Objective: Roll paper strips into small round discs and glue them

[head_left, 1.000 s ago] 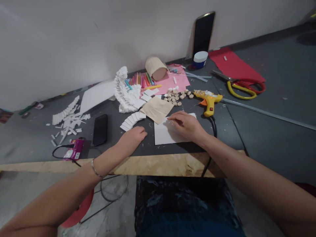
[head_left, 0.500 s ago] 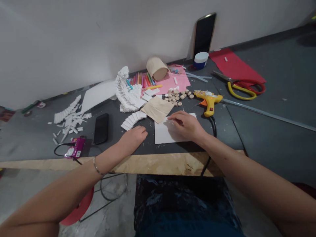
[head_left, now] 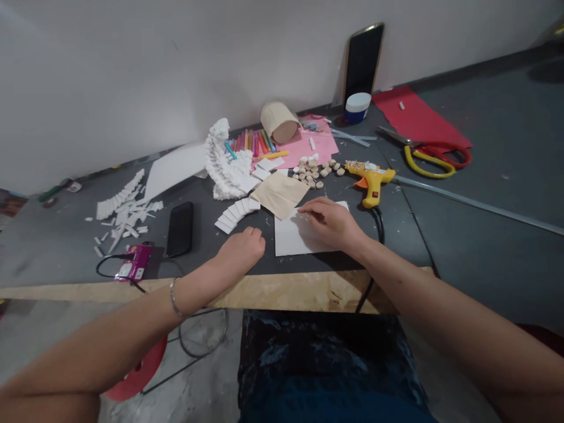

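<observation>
My right hand (head_left: 331, 224) is over a white card (head_left: 288, 238), its thumb and forefinger pinched together. A tiny pale bit may be at the fingertips, too small to name. Just beyond them, a beige square (head_left: 282, 194) overlaps the card's far edge. My left hand (head_left: 244, 249) is near the table's front edge, left of the card, fingers curled under; whatever is inside, if anything, is hidden. A fanned row of small white pieces (head_left: 238, 215) lies just past it. To the right of my right hand rests a yellow glue gun (head_left: 372, 179).
Beige discs (head_left: 311, 173), a ridged white piece (head_left: 224, 167), coloured sticks (head_left: 253, 142) and a beige cup (head_left: 279, 123) stand behind. Scissors (head_left: 429, 158) lie right, a phone (head_left: 180, 229) and white scraps (head_left: 126, 217) left. The glue gun's cord (head_left: 381, 229) hangs over the front edge.
My left hand has lifted or turned slightly, its fingers curled more, with the wrist shifted a little to the right. My right hand stays nearly in place, still pinching over the card.
</observation>
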Motion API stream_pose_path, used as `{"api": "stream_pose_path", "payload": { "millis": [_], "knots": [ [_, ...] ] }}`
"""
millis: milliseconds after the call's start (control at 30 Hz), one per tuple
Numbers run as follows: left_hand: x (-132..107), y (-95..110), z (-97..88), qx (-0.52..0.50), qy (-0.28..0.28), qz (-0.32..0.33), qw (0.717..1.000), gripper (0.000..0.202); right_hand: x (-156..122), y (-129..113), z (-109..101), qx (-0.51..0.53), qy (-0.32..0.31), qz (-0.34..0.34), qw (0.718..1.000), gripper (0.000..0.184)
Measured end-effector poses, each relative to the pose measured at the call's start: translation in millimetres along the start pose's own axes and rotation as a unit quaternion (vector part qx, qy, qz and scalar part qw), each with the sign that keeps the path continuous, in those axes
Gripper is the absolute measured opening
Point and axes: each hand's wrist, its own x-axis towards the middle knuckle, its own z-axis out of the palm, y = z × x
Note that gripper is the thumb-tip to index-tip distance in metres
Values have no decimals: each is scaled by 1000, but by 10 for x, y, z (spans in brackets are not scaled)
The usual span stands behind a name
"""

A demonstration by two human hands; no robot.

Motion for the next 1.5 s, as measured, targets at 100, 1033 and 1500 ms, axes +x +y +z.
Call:
{"api": "stream_pose_path", "payload": {
  "millis": [100, 1033, 1500],
  "knots": [
    [-4, 39, -12, 7, -8, -5, 1000, 18, 1, 6, 6, 0, 2, 0, 1000, 26],
    [463, -221, -339, -889, 84, -74, 444, 27, 87, 31, 17, 49, -3, 13, 999, 26],
    [1992, -460, -570, -580, 252, -105, 767, 12, 129, 55, 142, 22, -31, -2, 999, 31]
  ]
}}
